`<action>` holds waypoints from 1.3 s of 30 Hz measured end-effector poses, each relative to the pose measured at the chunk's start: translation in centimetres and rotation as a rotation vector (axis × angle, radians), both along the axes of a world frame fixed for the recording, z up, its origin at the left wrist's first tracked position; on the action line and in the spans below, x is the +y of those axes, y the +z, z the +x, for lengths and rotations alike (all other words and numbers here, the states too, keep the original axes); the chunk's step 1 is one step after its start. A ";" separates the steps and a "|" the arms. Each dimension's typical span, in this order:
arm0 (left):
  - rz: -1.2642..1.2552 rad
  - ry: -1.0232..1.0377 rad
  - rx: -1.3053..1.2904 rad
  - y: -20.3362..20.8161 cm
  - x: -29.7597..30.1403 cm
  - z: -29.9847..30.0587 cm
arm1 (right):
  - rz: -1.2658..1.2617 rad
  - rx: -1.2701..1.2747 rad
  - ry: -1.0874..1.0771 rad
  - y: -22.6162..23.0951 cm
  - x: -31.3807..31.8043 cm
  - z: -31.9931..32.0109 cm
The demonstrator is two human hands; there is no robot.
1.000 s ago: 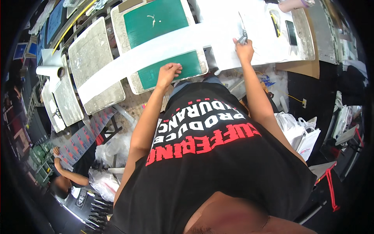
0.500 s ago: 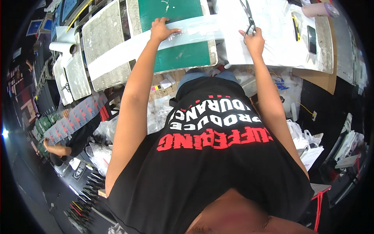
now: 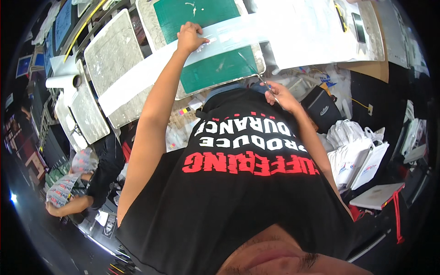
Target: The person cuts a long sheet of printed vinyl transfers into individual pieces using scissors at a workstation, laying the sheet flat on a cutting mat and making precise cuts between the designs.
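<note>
A long whitish translucent strip of film lies across the green cutting mat and runs down to the left over the grey boards. My left hand rests on the strip, fingers bent and thumb apart from them, near a small printed patch. Close to my body, off the table's near edge, my right hand grips a pair of scissors. Their blades point up and left over the mat's near corner. Motion blurs the blade tips.
A yellow-black utility knife and a phone lie at the far right. White bags and a black box stand at my right. At far left is a white roll; below it a co-worker's hands hold a printed sheet.
My right hand has drawn the scissors from the white sheet at right toward my body. My left hand's fingers have bent more. The view has shifted, and the co-worker's sheet is now curled.
</note>
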State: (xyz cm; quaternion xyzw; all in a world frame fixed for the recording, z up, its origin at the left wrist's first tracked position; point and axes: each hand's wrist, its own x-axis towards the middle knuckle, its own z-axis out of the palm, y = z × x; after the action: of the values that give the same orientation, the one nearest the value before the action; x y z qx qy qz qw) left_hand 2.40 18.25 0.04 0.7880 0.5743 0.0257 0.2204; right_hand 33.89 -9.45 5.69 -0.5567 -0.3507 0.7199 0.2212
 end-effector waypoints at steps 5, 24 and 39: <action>0.130 0.130 -0.123 0.3 -1.4 3.9 | 0.034 -0.265 -0.402 -5.0 0.4 -2.3; -0.475 -0.274 -0.317 -1.6 6.5 0.7 | 0.374 -0.417 -1.264 -7.5 15.9 -5.6; -0.551 -0.244 -0.282 1.6 5.0 -2.9 | -0.074 0.135 -0.052 -1.5 -1.8 -6.3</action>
State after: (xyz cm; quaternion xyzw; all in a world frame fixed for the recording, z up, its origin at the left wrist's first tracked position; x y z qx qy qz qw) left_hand -0.50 23.23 1.67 0.7506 0.4248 -0.0485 0.5039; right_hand 27.63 -11.20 4.14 -0.5235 -0.2935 0.7622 0.2425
